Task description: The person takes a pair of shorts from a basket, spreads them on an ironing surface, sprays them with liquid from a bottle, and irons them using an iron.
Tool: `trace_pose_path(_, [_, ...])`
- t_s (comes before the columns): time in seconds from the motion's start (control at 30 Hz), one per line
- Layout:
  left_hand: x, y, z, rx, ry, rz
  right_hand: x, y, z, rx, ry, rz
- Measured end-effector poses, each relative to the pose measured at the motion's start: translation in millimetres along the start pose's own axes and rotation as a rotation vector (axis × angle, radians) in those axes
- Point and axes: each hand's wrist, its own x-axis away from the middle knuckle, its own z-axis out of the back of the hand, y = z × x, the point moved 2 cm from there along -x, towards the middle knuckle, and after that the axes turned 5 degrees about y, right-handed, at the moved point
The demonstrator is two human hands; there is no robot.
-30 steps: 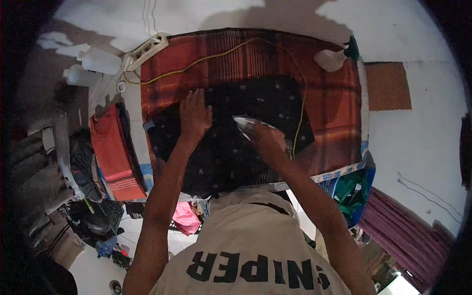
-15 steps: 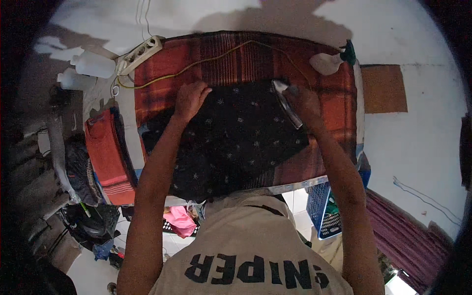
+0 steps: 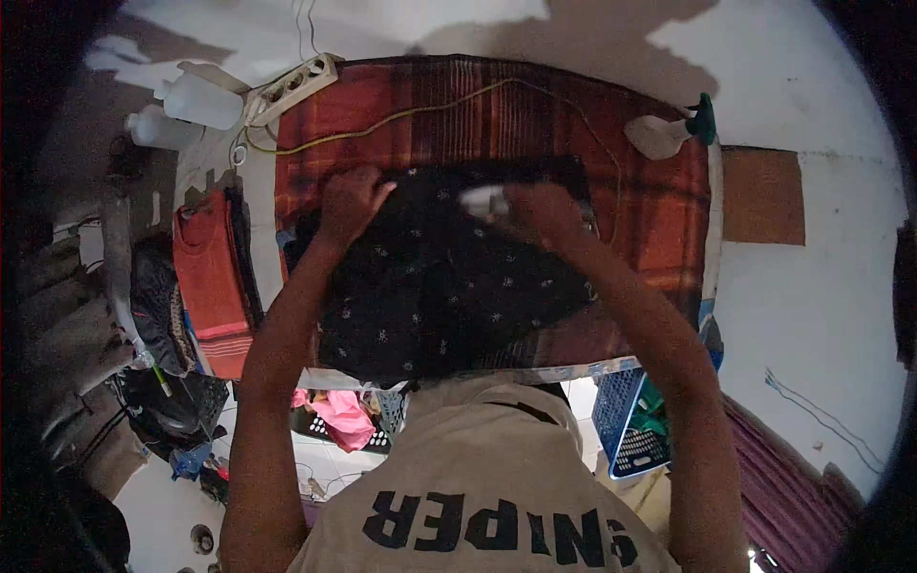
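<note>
A black garment with small white motifs [image 3: 435, 286] lies spread on a reddish-brown plaid blanket [image 3: 650, 224]. My left hand [image 3: 355, 199] is at the garment's upper left edge, fingers curled on the cloth. My right hand [image 3: 540, 215] grips an iron [image 3: 485, 204], pale and blurred, over the upper right of the garment; its handle is hidden by the hand. A yellow cord [image 3: 401, 112] runs across the blanket's back and down its right side.
A power strip [image 3: 289, 89] and white jugs [image 3: 199, 100] stand at back left, a spray bottle [image 3: 657, 136] at back right. A folded orange garment [image 3: 205, 277] lies at left. Baskets [image 3: 619, 430] with clothes sit below the front edge.
The iron first moved up to the garment's upper right corner and has since swung leftward. My left hand went from lying flatter on the cloth to curled fingers, shifting slightly left.
</note>
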Motion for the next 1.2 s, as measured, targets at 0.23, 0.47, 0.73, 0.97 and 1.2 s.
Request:
trace_pose_path(0.23, [30, -55, 17, -0.017, -0.179, 0.138, -8, -39, -15, 0.062, -0.035, 0.214])
trace_pose_path(0.47, [14, -33, 27, 0.055, -0.365, 0.291, 24, -11, -15, 0.193, -0.224, 0.399])
trace_pose_path(0.73, [4, 24, 48, -0.402, -0.343, 0.362, 141, -16, -39, 0.196, -0.395, 0.512])
trace_pose_path(0.97, [97, 308, -18, -0.161, 0.102, 0.386, 93, 50, -22, -0.228, 0.141, 0.446])
trace_pose_path(1.2, [142, 379, -70, -0.141, -0.146, 0.578, -3, 125, 45, 0.148, 0.276, 0.199])
